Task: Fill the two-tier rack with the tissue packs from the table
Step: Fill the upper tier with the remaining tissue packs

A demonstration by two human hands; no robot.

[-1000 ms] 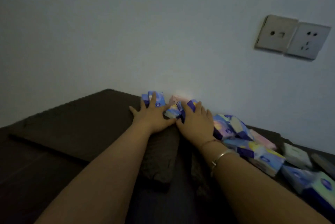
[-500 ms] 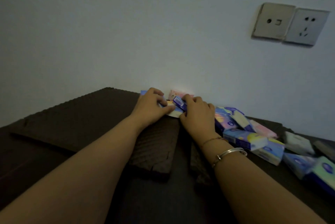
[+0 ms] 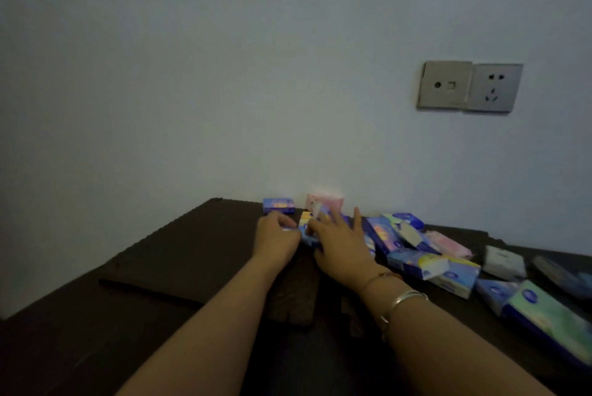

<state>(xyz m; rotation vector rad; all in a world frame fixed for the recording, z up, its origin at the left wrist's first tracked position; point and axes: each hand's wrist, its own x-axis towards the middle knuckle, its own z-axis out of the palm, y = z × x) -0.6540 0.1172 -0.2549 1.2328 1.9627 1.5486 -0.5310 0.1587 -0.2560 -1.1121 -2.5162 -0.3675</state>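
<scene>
Both hands sit on tissue packs (image 3: 309,232) by the wall: left hand (image 3: 277,240) curled around one, right hand (image 3: 341,242) spread flat.

Dim room, likely a home.
Bare wall (image 3: 224,75) beyond the hands, sockets (image 3: 469,87) up right, dark table (image 3: 96,331) beneath them.

Dim room: bare pale wall (image 3: 224,75), twin sockets (image 3: 469,86) (right side), dark table (image 3: 80,331)
</scene>
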